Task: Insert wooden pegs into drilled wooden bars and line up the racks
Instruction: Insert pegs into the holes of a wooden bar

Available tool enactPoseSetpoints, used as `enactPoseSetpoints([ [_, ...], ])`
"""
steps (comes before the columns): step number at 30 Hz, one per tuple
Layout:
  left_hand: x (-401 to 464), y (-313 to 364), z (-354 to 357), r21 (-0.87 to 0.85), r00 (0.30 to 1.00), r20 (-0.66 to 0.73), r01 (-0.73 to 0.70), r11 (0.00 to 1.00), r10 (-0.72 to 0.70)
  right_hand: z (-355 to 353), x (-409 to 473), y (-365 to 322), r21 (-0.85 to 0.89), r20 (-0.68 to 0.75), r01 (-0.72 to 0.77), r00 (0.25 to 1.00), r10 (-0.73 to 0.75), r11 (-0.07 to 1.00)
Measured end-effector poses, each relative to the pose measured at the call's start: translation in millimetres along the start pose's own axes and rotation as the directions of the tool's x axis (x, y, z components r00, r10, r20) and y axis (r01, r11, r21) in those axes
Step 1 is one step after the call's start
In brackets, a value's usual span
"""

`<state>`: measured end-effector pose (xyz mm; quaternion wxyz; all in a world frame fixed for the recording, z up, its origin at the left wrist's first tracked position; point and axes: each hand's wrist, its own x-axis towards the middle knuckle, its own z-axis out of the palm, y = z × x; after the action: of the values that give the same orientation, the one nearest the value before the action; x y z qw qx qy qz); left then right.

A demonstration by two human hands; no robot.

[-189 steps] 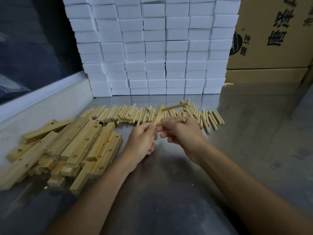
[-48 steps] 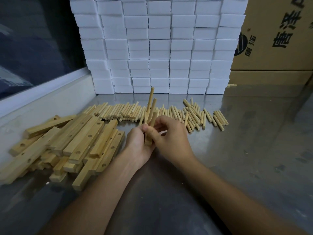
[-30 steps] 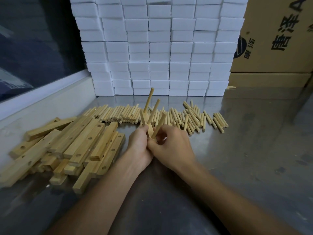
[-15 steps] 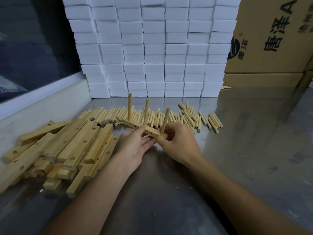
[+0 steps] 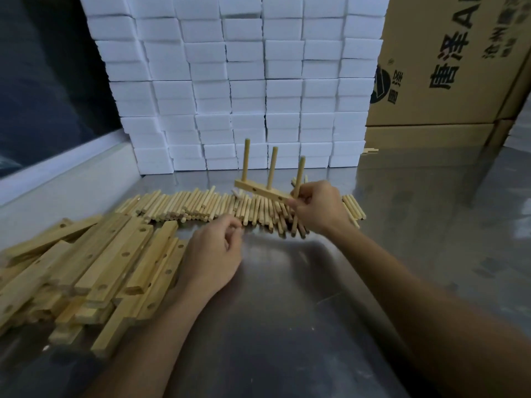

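Steel counter (image 5: 330, 311) is gleaming under me; my right hand (image 5: 319, 206) is pinching the rack (image 5: 260, 191) at its near end, light and stiff (pegs might slip), above the loose pegs (image 5: 195, 203). Left hand (image 5: 214, 254) is hanging loosely curled, holding nothing.

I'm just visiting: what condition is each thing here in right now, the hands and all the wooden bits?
rack: bar with three pegs standing up in it, held in the air.
right hand: grips the rack's near end.
left hand: loosely curled, holds nothing visible.
loose pegs: lying in a row on the table.
drilled bars: piled flat, holes unfilled.
white blocks: stacked in a wall.
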<state>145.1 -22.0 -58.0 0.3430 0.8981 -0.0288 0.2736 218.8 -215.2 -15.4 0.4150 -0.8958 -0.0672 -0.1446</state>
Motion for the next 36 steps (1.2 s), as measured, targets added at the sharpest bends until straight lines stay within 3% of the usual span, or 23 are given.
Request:
enactPoseSetpoints([
  [2, 2.2, -7.2, -2.7, 0.179, 0.997, 0.080, -0.025, 0.984, 0.011, 0.6, 26.9, 1.5, -0.006, 0.005, -0.015, 1.000, 0.015, 1.000],
  [4, 5.8, -11.3, -0.9, 0.250, 0.989, 0.127, 0.038, 0.968, -0.072, 6.0, 55.9, 3.8, -0.055, -0.007, -0.014, 1.000, 0.014, 0.998],
  [6, 7.2, -9.9, 2.1, 0.312, 0.986, 0.159, 0.008, 0.950, -0.060, 15.0, 83.4, 5.3, -0.092, -0.016, -0.024, 1.000, 0.023, 0.996],
  [18, 4.5, -7.1, 4.1, 0.290, 0.994, 0.111, -0.023, 0.957, -0.010, 113.2, 184.1, -11.5, -0.192, 0.183, 0.085, 0.982, -0.050, 0.978],
  [29, 3.7, -8.7, 8.0, 0.284, 0.996, 0.091, -0.015, 0.959, -0.011, 154.0, 201.0, -17.9, -0.215, 0.168, 0.051, 0.986, -0.014, 0.975],
  [36, 4.8, -5.0, 5.0, 0.287, 0.993, 0.112, -0.005, 0.958, -0.028, 144.2, 195.6, -22.9, -0.260, 0.141, 0.038, 0.990, 0.000, 0.965],
])
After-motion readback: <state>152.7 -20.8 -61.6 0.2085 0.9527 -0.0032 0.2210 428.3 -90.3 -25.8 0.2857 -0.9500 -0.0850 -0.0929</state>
